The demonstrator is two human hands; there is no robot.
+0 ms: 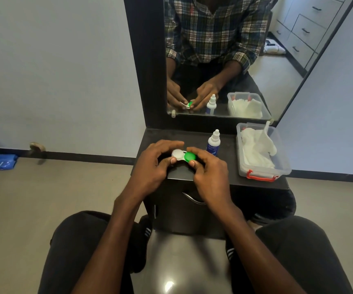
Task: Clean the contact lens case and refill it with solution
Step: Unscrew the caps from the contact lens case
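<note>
Contact lens case held above the dark counter, near its front left part, by both hands. Left hand grips the white-capped end: fingers curl over the far side, thumb pressed on the near edge of the white cap. Right hand grips the green-capped end the same way, thumb tip just below the green cap. Both caps are on (whether screwed tight, cannot tell). Case lies roughly level, white end to the left.

Solution bottle stands upright on the counter just right of the hands, white nozzle cap on. Further right, a clear plastic box with red latch holds white tissue. Mirror behind the counter reflects hands, bottle, and box.
</note>
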